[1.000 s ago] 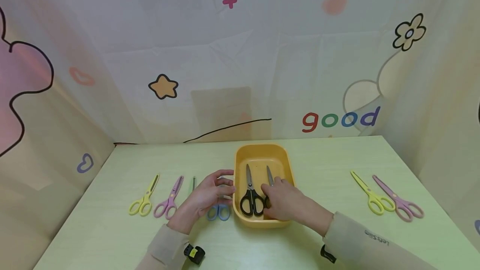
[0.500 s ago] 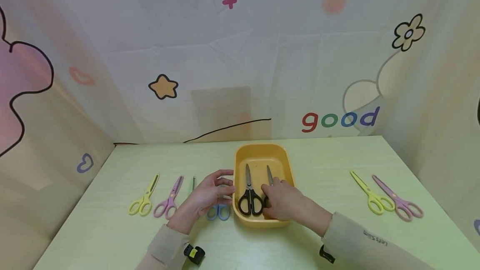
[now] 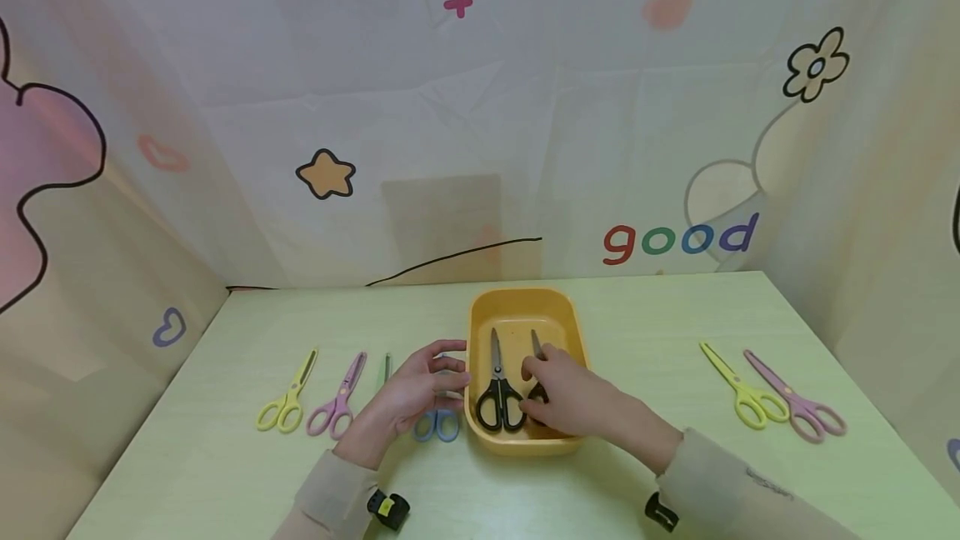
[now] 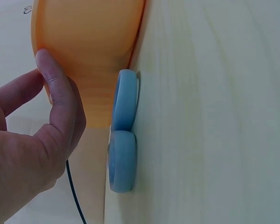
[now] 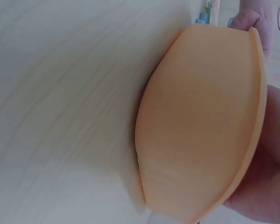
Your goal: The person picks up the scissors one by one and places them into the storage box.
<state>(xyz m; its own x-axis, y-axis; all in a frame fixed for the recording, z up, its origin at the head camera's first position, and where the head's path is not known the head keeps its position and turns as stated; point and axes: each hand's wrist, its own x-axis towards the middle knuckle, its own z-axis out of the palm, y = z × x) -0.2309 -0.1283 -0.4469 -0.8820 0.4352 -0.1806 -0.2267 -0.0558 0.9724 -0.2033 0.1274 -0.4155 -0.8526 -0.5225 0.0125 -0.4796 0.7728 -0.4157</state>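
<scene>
A yellow tray (image 3: 525,446) stands mid-table with two black-handled scissors in it. The left black-handled scissors (image 3: 497,394) lie in full sight, blades pointing away. My right hand (image 3: 566,394) is over the right black-handled scissors (image 3: 537,394), its thumb and fingers apart on either side of the handles, which it partly covers. My left hand (image 3: 416,386) touches the tray's left wall with its fingertips; in the left wrist view the thumb lies at the rim. Beneath that hand are blue scissors (image 3: 436,425), their loops close by the tray (image 4: 93,46).
Yellow scissors (image 3: 288,398), purple scissors (image 3: 339,401) and partly hidden green scissors (image 3: 387,367) lie on the left. More yellow scissors (image 3: 746,390) and purple scissors (image 3: 798,402) lie on the right. A printed curtain (image 3: 420,107) hangs behind the table.
My right hand has loosened and risen slightly, its thumb and fingers spreading so that more of the black handle shows. My left hand has stayed at the tray's side.
</scene>
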